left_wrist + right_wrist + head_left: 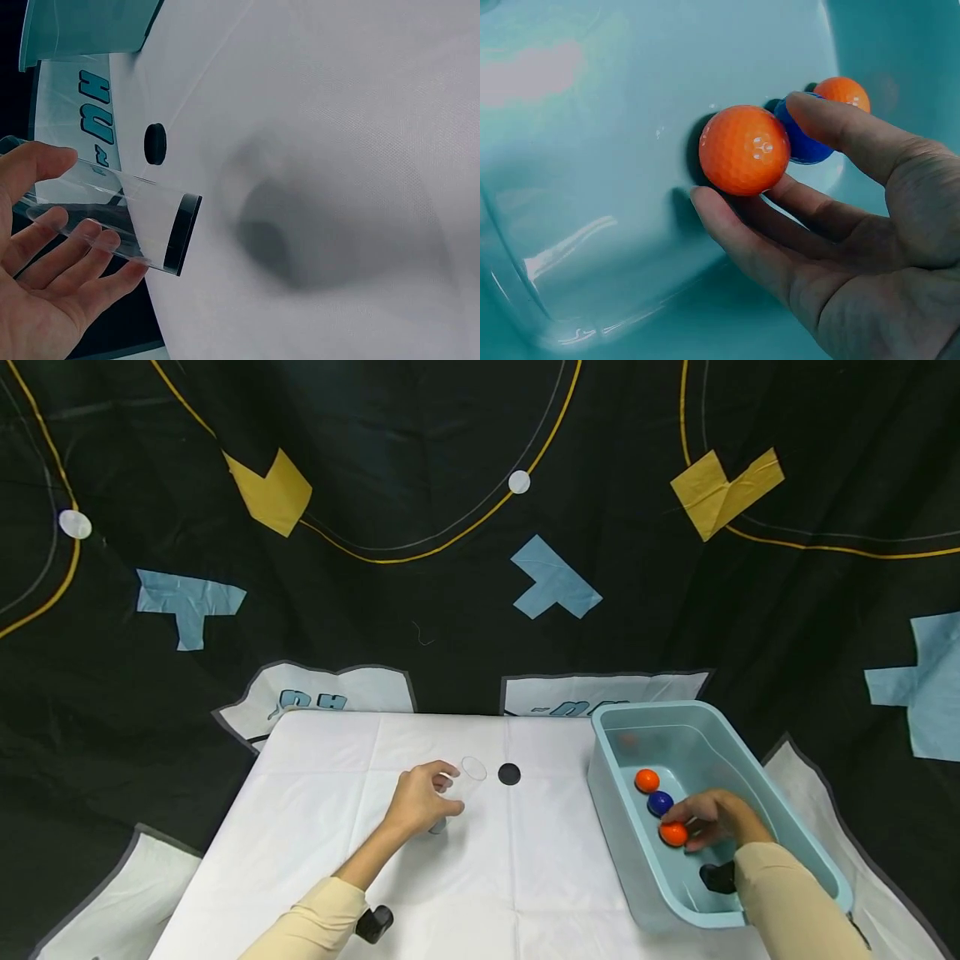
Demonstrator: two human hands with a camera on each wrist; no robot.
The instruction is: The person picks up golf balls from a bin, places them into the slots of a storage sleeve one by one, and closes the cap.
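Note:
My left hand [422,800] holds a clear cylindrical container [139,206] above the white table. The thumb lies along one side and the fingertips along the other; the container has a black end [182,235]. Past it on the cloth is a flat black disc [509,774]. My right hand [708,818] reaches down into a light blue tub [618,835]. There, thumb and index finger are spread on either side of an orange golf ball [744,150], wider than the ball. Beside it sit a blue ball [804,142] and another orange ball [844,93].
The tub stands at the right side of the white-covered table [337,810], its high walls around my right hand. A black hanging cloth [420,635] with blue and yellow tape shapes rises behind the table. Black wrist devices [373,924] sit at both my sleeves.

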